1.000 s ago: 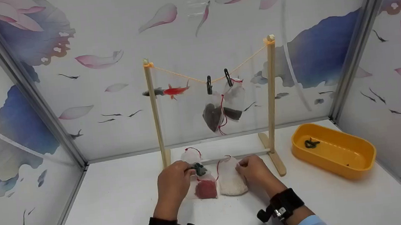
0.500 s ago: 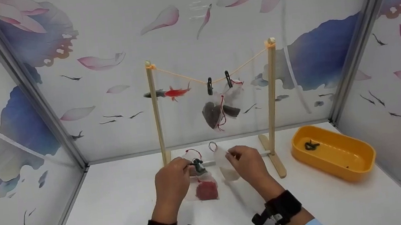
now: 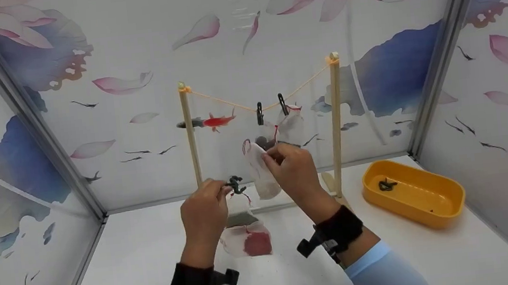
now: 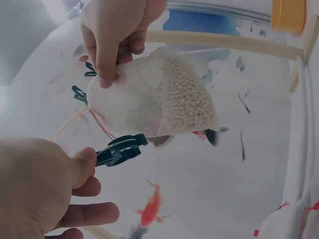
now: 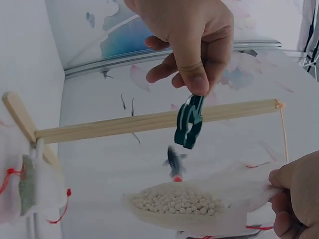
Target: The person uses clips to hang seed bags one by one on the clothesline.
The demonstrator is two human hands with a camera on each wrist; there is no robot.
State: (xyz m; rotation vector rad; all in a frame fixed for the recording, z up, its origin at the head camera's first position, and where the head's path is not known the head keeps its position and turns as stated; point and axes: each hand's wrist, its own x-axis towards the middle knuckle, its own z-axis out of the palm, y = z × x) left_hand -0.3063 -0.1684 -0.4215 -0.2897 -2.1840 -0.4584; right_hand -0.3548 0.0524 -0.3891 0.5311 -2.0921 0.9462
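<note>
Between thumb and fingertips my left hand (image 3: 204, 209) pinches a dark green clothespin (image 4: 119, 149), held in the air in front of the line. Just right of it, my right hand (image 3: 297, 168) pinches the upper part of a white mesh drawstring bag (image 3: 263, 172) with small white beads (image 5: 177, 201) in its bottom. The bag hangs below the yellow line (image 3: 221, 99), overlapping a hanging bag behind it in the head view. Two clothespins (image 3: 259, 113) sit on the line, with bags of dark contents hanging there, one (image 3: 291, 119) toward the right.
Wooden posts (image 3: 191, 139) hold the line at both ends. On the white table (image 3: 152, 257) lie a bag with red contents (image 3: 257, 243) and one with green contents (image 3: 241, 218). At right stands a yellow tray (image 3: 415, 194) with dark green clothespins (image 3: 387, 184) inside.
My right hand has lifted the white-bead bag from the table up toward the line. My left hand has risen with the clothespin, away from the bags on the table.
</note>
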